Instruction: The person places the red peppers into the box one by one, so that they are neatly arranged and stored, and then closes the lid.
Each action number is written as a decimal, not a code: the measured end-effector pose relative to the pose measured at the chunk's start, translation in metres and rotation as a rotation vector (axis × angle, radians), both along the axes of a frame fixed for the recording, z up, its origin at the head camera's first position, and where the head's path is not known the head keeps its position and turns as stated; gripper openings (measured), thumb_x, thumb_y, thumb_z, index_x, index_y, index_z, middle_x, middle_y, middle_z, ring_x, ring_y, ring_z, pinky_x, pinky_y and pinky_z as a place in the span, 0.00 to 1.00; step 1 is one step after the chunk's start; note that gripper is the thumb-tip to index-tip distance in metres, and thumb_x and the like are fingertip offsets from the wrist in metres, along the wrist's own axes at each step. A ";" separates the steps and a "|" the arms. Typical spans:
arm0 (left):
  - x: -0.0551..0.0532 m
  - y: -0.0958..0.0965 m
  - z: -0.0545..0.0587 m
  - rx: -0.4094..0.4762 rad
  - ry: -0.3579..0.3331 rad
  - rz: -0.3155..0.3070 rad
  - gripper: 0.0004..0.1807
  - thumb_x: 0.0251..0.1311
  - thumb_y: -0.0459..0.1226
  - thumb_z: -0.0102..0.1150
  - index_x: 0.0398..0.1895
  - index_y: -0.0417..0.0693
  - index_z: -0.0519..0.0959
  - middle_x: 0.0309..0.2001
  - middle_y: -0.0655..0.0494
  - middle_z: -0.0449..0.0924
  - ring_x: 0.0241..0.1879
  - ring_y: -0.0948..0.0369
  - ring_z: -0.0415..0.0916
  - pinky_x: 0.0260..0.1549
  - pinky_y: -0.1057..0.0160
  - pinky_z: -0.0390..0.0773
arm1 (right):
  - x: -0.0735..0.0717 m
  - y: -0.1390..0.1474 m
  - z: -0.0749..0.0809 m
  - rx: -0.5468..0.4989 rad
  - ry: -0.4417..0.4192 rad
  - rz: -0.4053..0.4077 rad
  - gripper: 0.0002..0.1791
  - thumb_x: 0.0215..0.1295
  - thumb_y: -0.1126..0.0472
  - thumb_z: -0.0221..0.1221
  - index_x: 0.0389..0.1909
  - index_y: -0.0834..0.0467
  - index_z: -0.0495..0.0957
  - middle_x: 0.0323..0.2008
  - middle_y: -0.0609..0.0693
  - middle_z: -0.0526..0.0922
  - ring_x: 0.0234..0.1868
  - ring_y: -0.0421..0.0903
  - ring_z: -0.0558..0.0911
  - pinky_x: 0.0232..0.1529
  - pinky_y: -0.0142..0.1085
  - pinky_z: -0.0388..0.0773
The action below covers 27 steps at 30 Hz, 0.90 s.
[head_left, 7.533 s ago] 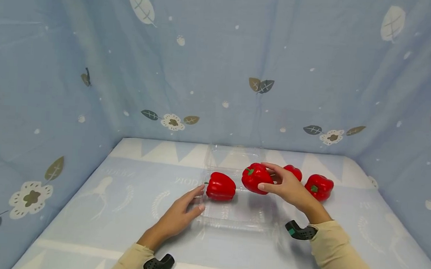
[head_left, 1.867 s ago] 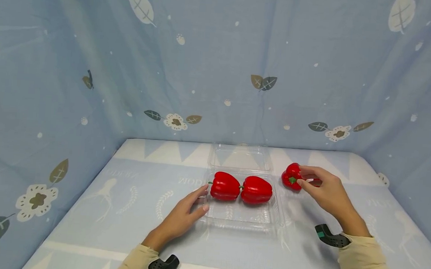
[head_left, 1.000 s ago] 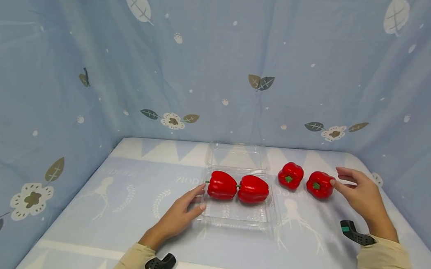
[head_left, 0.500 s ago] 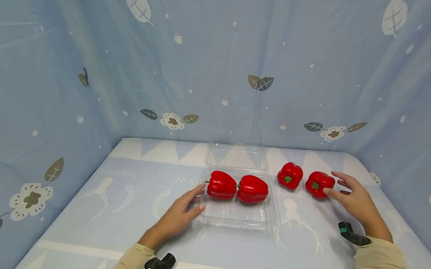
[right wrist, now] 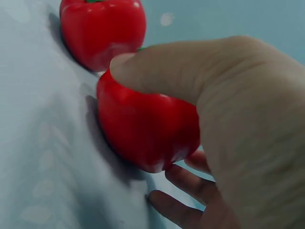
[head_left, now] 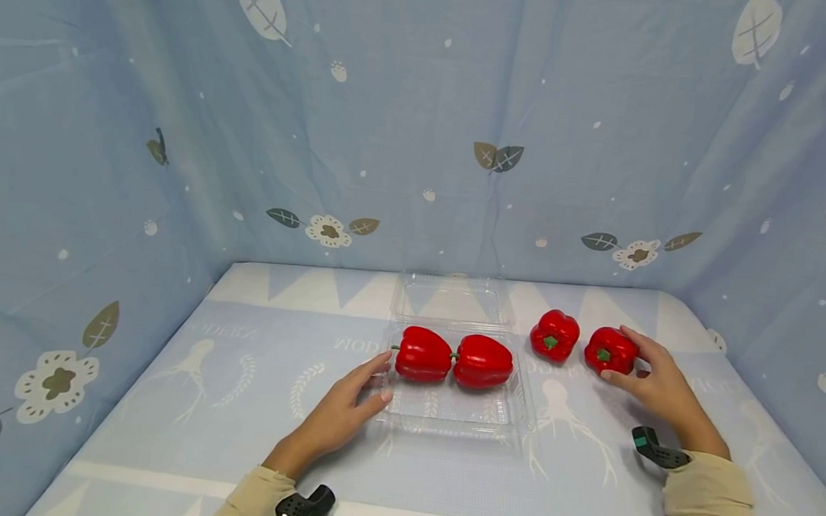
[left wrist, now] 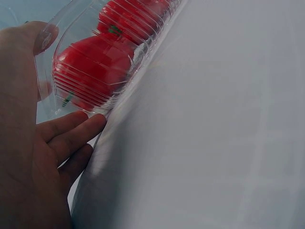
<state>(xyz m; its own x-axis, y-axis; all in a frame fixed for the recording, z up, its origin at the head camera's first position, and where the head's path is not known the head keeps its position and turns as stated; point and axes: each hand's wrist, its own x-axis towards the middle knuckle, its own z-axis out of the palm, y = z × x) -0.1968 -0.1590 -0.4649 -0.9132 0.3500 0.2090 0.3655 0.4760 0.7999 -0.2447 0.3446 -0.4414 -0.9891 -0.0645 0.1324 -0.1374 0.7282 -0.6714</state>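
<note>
Two red bell peppers, a left one [head_left: 424, 355] and a right one [head_left: 483, 362], lie end to end in a clear plastic clamshell container [head_left: 438, 427], its lid [head_left: 453, 301] folded back. My left hand [head_left: 335, 415] touches the container's left side with extended fingers; the left wrist view shows its thumb [left wrist: 46, 39] at the container's edge. My right hand [head_left: 664, 388] holds the rightmost bell pepper [head_left: 610, 353], which sits on the table. Its thumb lies across the front and its fingers reach behind. Another bell pepper [head_left: 554, 336] stands just left of it.
A pale patterned cloth covers the table [head_left: 266, 454]. Blue printed curtains [head_left: 421, 132] hang behind it and along both sides. Each wrist wears a black device, seen on the left wrist [head_left: 305, 505] and the right wrist [head_left: 659, 449].
My right hand placed a pepper in the container's right half, passed over the middle pepper to the far right, then moved in left around the rightmost pepper. My left hand stayed.
</note>
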 end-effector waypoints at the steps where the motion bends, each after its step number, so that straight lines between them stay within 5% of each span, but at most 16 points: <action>1: 0.000 0.000 0.000 0.001 0.001 0.000 0.35 0.70 0.49 0.58 0.77 0.59 0.61 0.68 0.55 0.71 0.64 0.56 0.72 0.65 0.44 0.66 | 0.000 0.000 -0.001 0.003 0.007 0.006 0.55 0.58 0.53 0.72 0.79 0.62 0.49 0.70 0.75 0.55 0.65 0.76 0.61 0.55 0.67 0.70; 18: 0.001 -0.001 0.000 0.000 -0.003 0.004 0.35 0.69 0.50 0.58 0.77 0.60 0.61 0.68 0.57 0.71 0.64 0.57 0.72 0.65 0.43 0.66 | -0.003 -0.004 -0.006 0.057 0.021 -0.019 0.55 0.56 0.59 0.74 0.78 0.62 0.51 0.68 0.73 0.61 0.64 0.73 0.63 0.55 0.67 0.71; 27: 0.001 0.001 0.002 -0.003 -0.008 0.001 0.35 0.69 0.49 0.59 0.77 0.60 0.61 0.68 0.55 0.71 0.64 0.56 0.72 0.65 0.43 0.66 | 0.001 -0.009 -0.001 -0.107 0.024 -0.141 0.57 0.61 0.49 0.71 0.78 0.62 0.44 0.68 0.77 0.56 0.61 0.79 0.66 0.52 0.64 0.72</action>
